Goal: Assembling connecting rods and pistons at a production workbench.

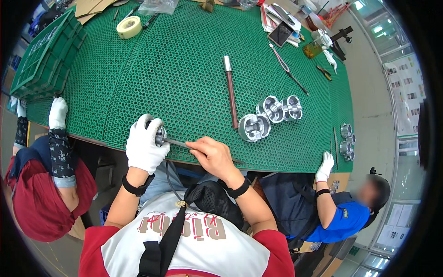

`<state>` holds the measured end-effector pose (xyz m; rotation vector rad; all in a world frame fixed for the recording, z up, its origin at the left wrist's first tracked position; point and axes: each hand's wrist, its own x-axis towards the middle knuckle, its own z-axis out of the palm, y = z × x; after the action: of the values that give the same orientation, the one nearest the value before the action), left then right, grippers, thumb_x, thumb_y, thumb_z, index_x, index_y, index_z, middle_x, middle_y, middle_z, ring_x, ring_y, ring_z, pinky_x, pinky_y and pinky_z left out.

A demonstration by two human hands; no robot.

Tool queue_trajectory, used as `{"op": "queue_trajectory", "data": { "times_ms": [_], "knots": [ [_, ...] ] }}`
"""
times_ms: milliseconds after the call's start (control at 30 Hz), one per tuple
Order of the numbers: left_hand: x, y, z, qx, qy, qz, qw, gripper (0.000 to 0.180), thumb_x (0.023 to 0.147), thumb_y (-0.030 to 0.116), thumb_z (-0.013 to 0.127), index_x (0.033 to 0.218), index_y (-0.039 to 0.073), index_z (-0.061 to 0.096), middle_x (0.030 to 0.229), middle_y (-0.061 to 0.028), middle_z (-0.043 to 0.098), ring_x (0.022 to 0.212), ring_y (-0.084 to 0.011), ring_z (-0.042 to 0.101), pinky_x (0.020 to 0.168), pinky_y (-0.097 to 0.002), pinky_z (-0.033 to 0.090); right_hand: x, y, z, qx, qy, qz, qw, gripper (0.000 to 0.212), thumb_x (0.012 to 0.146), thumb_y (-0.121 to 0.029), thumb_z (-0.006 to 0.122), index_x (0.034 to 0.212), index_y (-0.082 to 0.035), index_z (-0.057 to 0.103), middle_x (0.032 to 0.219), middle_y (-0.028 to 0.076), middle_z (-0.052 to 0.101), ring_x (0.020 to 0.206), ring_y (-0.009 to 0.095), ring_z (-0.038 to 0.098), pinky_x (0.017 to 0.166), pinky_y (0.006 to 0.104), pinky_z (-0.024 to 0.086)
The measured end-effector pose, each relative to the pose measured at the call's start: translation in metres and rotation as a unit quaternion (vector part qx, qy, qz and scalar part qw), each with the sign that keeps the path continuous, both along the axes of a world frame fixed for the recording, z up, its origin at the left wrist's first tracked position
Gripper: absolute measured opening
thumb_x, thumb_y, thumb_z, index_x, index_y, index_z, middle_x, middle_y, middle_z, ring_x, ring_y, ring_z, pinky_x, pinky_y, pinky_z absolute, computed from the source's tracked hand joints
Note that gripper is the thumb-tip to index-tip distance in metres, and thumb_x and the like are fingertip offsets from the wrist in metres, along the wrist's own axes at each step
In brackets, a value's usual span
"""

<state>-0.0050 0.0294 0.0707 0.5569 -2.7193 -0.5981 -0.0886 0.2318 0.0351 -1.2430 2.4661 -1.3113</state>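
Observation:
My left hand [144, 144], in a white glove, is wrapped round a silver metal piston [161, 136] near the front edge of the green mat. Bare and pinched closed, my right hand [213, 157] grips a slim grey file-like tool [177, 143]. The tool's far end meets the piston's side; its exact tip is hidden. To the right of my hands, several more pistons lie on the mat, among them a near one [254, 128] and a farther one [271, 110]. A dark red rod with a silver end [231, 94] lies beside them.
Green crates [46, 55] stand at the far left, near a tape roll [129, 27]. A phone [280, 34], papers, a jar [313, 49] and pliers [324, 72] lie at the far right. Co-workers sit on both sides, with gloved hands [58, 113] at the green table.

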Motion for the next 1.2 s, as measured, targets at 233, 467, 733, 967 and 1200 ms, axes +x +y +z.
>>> {"op": "queue_trajectory", "data": {
  "times_ms": [233,467,733,967,1200],
  "knots": [
    [0.0005,-0.0006,-0.0004,-0.001,0.000,-0.001,1.000,0.051,0.061,0.011,0.078,0.110,0.015,0.064,0.121,-0.0099,0.059,0.107,-0.0370,0.060,0.088,-0.0458,0.054,0.0001,-0.0008,0.0018,0.009,-0.015,0.006,1.000,0.019,0.088,-0.013,0.074,0.106,-0.013,0.077,0.088,0.005,0.068,0.076,0.027,0.069,0.065,0.0385,0.056],
    [0.0018,-0.0003,-0.0022,-0.002,0.007,-0.003,1.000,0.051,0.061,0.012,0.078,0.111,0.016,0.064,0.122,-0.0100,0.059,0.107,-0.0371,0.060,0.089,-0.0457,0.054,-0.0005,0.0008,0.0008,0.010,-0.010,0.011,1.000,0.022,0.087,-0.011,0.074,0.109,-0.010,0.077,0.089,0.006,0.069,0.071,0.023,0.068,0.063,0.0349,0.055],
    [0.0009,-0.0008,-0.0020,-0.002,0.007,-0.005,1.000,0.052,0.061,0.011,0.079,0.110,0.015,0.064,0.121,-0.0098,0.060,0.107,-0.0370,0.060,0.088,-0.0456,0.054,-0.0013,0.0008,0.0024,0.015,-0.027,0.009,0.999,0.019,0.088,-0.012,0.073,0.107,-0.012,0.077,0.088,0.006,0.068,0.074,0.027,0.069,0.064,0.0382,0.056],
    [0.0010,-0.0015,-0.0013,-0.003,0.014,-0.001,1.000,0.049,0.062,0.012,0.078,0.109,0.015,0.065,0.120,-0.0093,0.060,0.106,-0.0366,0.061,0.087,-0.0455,0.054,-0.0017,-0.0007,0.0048,0.016,-0.029,0.013,0.999,0.019,0.088,-0.012,0.073,0.106,-0.012,0.077,0.088,0.006,0.069,0.075,0.027,0.069,0.065,0.0381,0.056],
    [0.0020,-0.0009,-0.0014,-0.003,0.014,-0.001,1.000,0.049,0.062,0.012,0.078,0.109,0.015,0.064,0.119,-0.0094,0.060,0.106,-0.0365,0.061,0.087,-0.0456,0.054,-0.0019,-0.0003,0.0055,0.020,-0.038,0.012,0.999,0.018,0.088,-0.013,0.073,0.106,-0.012,0.077,0.089,0.006,0.069,0.076,0.027,0.069,0.065,0.0383,0.056]
  ]
}}
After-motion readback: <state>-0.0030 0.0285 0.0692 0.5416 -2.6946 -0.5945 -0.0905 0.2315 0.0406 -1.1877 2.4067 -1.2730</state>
